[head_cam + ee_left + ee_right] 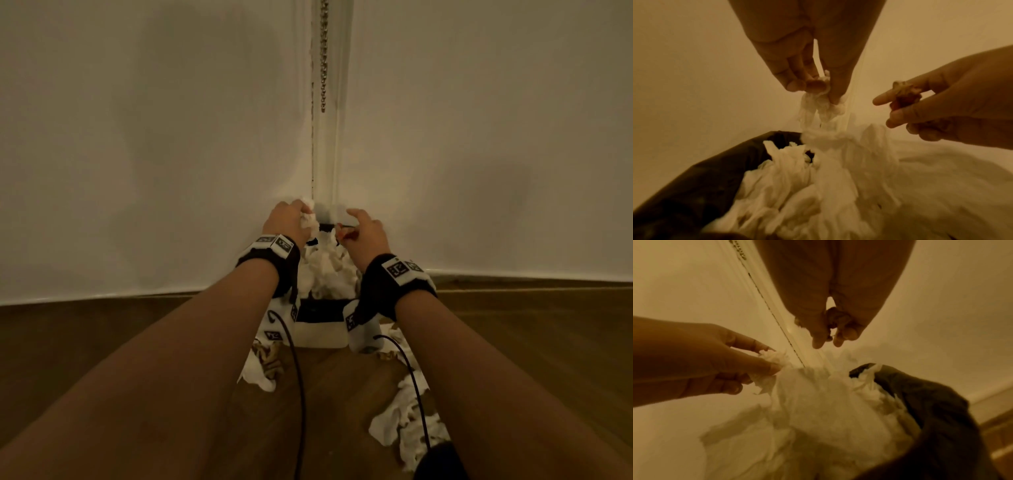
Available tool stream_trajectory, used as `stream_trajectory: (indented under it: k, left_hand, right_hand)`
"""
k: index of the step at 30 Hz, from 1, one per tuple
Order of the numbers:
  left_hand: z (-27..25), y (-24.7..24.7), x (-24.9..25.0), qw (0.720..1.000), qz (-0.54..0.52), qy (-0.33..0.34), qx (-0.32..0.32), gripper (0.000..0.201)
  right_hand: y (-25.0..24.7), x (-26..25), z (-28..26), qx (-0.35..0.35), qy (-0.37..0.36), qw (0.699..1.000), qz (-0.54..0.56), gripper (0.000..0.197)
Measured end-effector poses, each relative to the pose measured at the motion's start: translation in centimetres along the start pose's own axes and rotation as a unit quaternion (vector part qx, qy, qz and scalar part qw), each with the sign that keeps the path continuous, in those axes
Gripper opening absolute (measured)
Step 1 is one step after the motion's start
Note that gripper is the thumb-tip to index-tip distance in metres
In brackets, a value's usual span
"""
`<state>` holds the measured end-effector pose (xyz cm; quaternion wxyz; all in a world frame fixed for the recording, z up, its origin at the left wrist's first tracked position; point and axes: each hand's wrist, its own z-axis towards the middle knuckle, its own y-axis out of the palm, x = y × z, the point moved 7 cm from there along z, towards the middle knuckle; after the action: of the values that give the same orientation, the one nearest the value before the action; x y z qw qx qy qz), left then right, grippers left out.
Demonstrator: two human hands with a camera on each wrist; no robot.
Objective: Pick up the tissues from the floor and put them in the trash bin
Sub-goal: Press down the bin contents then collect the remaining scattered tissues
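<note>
Floor tissues [409,425]: crumpled white heaps on wood, nearest the camera, before the bin.
Trash bin [318,313]: against the wall, piled with tissues.
Left hand [289,221]: fingertips pinching a white tissue [818,104] above the pile.
Right hand [364,233]: fingers curled round a brown-stained wad [905,95].

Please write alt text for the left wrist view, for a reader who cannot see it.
The left hand pinches a white tissue above a trash bin with a dark liner, heaped with white tissues. At the right, the right hand holds a small brownish scrap. A pale wall fills the background.
</note>
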<state>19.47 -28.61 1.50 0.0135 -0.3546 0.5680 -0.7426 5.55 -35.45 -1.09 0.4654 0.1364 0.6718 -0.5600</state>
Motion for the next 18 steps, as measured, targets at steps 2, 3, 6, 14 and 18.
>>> stream_trajectory:
  k: [2,3,6,14,18]
  left_hand:
    - [-0.1,0.6,-0.2,1.0,0.007,-0.002,-0.012,0.04]
    - [-0.1,0.8,-0.2,1.0,0.005,0.001,-0.019,0.045]
    - [-0.2,0.6,-0.6,1.0,0.01,0.012,-0.016,0.053]
    - [-1.8,-4.0,-4.6,0.993,-0.016,-0.006,0.114,0.029]
    - [-3.6,-5.0,-10.2,0.993,0.042,-0.064,0.095,0.021]
  right_hand:
    - [0.4,0.6,0.0,-0.027,0.029,0.998,0.047,0.07]
    - [0.4,0.7,0.0,-0.034,0.037,0.997,0.061,0.074]
    - [0.0,0.3,0.1,-0.026,0.038,0.997,0.067,0.068]
    - [-0.4,-6.1,-3.9,0.129,-0.166,0.977,0.021,0.037]
    - [3.9,-10.5,-7.3,0.008,-0.254,0.962,0.105,0.02]
